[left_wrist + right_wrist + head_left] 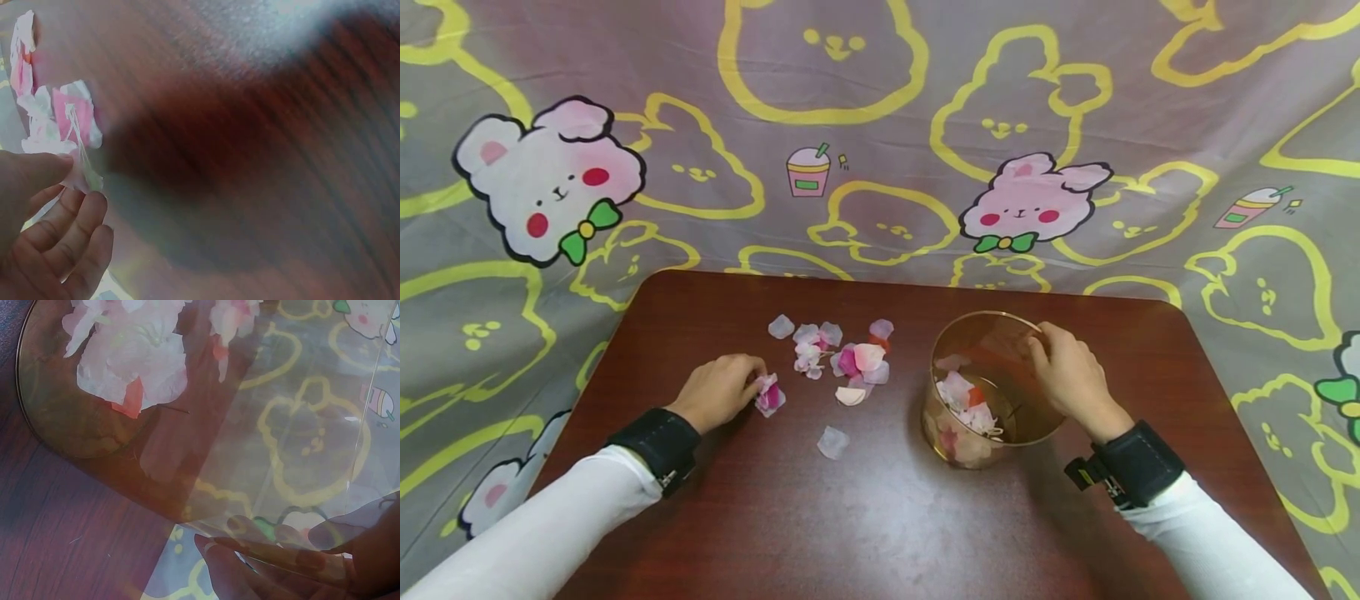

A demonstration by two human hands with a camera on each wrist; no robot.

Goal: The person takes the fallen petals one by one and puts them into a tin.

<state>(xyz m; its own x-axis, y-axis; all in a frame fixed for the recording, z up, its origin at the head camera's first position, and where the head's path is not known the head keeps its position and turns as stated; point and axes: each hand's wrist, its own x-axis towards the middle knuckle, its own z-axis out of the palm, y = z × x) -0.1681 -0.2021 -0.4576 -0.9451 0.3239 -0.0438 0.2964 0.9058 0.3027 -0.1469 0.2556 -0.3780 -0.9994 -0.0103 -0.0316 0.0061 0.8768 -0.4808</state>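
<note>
With thumb and fingertips my left hand (721,390) pinches a small bunch of pink and white petals (768,395) at the left of the table; the left wrist view shows pale thread-like strands (76,128) at the pinch. My right hand (1072,371) grips the rim of a clear amber-tinted round container (940,417), thumb on the inner side and fingers outside. The container leans on the table, its mouth turned toward me. Inside it lie white, pink and orange-red petals (972,410), seen large through the wall in the right wrist view.
Between hand and container lie loose petals: a pale pink cluster (808,348), a magenta and peach pile (867,358), a cream petal (850,396) and a single whitish one (832,443). A cartoon-print cloth (880,150) hangs behind the brown table (850,533).
</note>
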